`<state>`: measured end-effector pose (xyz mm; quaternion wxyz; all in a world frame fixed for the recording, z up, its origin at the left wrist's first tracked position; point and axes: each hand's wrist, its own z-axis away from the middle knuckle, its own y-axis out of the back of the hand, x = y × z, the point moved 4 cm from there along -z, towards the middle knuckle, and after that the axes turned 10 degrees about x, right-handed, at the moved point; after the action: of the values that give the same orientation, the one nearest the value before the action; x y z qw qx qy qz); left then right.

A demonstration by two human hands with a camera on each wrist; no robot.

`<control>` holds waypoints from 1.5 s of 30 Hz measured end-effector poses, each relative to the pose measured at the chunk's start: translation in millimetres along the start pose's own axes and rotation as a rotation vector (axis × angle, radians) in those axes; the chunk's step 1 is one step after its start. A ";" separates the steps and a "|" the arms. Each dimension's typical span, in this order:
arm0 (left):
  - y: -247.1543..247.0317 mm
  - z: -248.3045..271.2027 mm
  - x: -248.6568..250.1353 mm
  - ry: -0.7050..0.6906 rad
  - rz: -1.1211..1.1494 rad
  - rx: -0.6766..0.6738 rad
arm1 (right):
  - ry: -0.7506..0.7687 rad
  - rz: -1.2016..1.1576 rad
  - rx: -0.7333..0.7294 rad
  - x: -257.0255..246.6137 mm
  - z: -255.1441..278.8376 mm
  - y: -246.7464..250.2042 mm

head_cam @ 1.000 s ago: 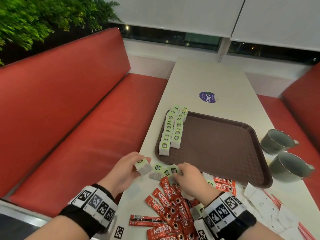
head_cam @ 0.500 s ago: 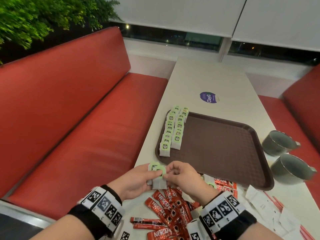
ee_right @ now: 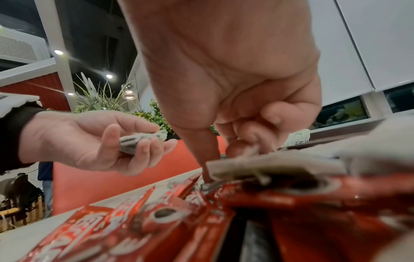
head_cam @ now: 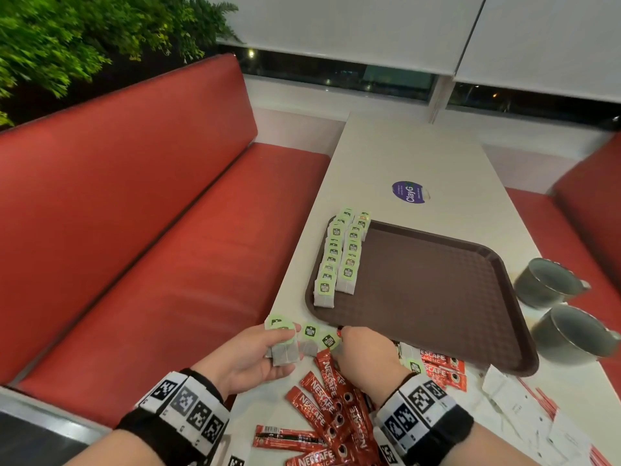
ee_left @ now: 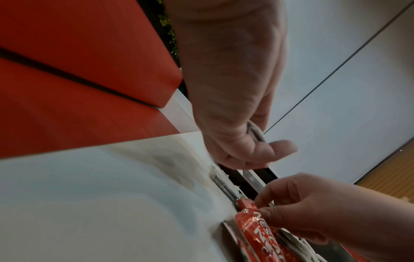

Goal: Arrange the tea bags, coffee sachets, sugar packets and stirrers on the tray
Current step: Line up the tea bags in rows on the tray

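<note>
Both bare forearms wear black wristbands [head_cam: 188, 418] carrying white blocks printed with what look like square tracking codes.

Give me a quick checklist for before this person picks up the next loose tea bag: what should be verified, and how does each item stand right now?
1. Left hand grips its small stack of tea bags: ok.
2. Right hand has reached the loose tea bags on the table: ok.
3. Right hand pinching one bag only: cannot tell, fingertips hidden.
4. Coffee sachets clear of the bag being picked: not ok, they overlap the pile.
5. Tray has free space beside the two tea bag rows: ok.
</note>
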<state>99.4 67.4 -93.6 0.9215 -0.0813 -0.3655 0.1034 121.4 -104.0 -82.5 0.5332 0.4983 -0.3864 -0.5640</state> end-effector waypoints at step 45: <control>10.2 9.6 -18.8 -0.092 0.025 -0.001 | 0.162 -0.310 0.202 -28.2 28.4 8.4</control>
<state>78.0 73.3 -101.4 0.9023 -0.0817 -0.4064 0.1182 93.7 -80.1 -64.3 0.4168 0.6466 -0.3155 -0.5556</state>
